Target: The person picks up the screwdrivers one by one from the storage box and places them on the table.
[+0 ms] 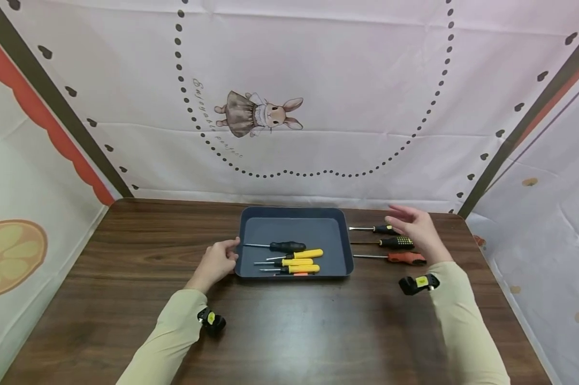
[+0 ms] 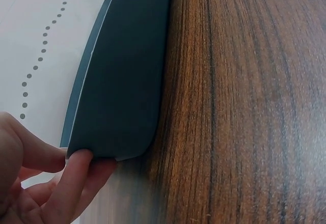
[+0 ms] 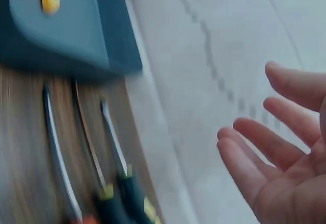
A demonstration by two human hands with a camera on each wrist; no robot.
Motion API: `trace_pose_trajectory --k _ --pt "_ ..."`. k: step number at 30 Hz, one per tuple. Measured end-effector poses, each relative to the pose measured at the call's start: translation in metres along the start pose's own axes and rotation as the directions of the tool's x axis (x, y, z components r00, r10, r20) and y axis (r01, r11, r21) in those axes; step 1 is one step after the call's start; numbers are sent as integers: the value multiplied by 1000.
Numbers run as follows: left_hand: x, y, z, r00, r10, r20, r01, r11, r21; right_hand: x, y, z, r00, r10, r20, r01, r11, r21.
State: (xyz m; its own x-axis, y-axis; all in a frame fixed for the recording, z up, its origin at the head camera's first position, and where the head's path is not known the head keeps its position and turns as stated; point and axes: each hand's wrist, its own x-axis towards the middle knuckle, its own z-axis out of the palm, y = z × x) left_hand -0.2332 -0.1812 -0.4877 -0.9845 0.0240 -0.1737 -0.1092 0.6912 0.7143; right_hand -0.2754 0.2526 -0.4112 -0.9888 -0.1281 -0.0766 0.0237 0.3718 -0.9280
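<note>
My left hand pinches the left wall of a dark blue-grey tray; in the left wrist view, the thumb and fingers meet at the tray's corner. Inside lie a black-handled screwdriver and several yellow-handled screwdrivers. Over the right side of the table, my right hand is raised with fingers spread and holds nothing. Below and beside it are a red-handled screwdriver, a black screwdriver with yellow dots and another black-handled screwdriver, partly hidden by the hand.
The brown wood-grain table stretches toward me. A white printed cloth hangs behind the tray, and more cloth covers both sides. Something orange shows partly under the lowest yellow screwdriver.
</note>
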Motion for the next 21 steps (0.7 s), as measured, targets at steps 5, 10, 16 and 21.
trace_pose_trajectory --k 5,10,16,21 --pt "0 2 0 1000 -2 -5 2 1000 1 9 -23 37 999 -32 32 34 997 -71" --pt "-1 1 1 1000 -2 2 2 1000 -11 20 -29 77 991 -73 111 90 983 -163" --pt "0 0 3 1000 7 -4 -7 1000 -27 30 -33 121 981 10 195 36 972 -234" --pt "-1 -1 2 1000 8 -19 -8 1000 -21 35 -33 147 976 8 220 57 956 -287"
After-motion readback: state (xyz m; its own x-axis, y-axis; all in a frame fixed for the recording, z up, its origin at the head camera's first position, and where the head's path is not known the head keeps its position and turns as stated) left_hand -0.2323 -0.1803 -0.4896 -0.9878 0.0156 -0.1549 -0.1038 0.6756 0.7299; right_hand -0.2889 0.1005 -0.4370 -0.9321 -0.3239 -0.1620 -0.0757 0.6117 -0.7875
